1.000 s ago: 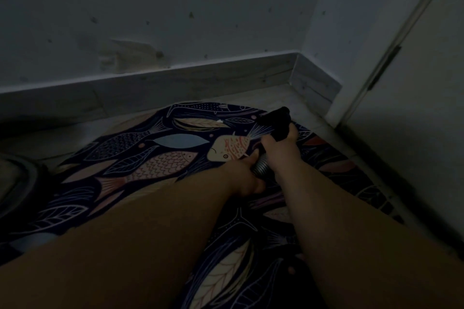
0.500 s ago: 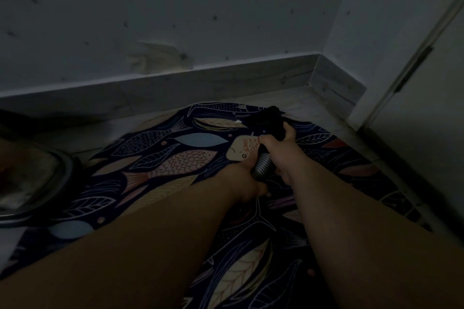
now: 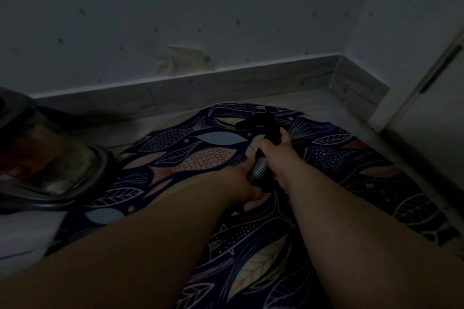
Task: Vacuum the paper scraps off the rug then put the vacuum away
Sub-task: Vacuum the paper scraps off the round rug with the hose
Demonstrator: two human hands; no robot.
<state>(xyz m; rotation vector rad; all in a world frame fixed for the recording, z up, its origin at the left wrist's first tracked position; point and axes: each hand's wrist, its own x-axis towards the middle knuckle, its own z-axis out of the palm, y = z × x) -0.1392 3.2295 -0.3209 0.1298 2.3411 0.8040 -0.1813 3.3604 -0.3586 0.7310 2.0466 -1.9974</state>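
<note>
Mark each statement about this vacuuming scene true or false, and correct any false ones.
1. The left hand grips the ribbed hose while the right hand grips the black nozzle. True.
2. The rug is plain grey. False: it is dark with a pattern of fish and leaves.
3. The vacuum body sits at the rug's left edge. True.
4. The nozzle is over bare floor. False: it is over the far part of the rug.
</note>
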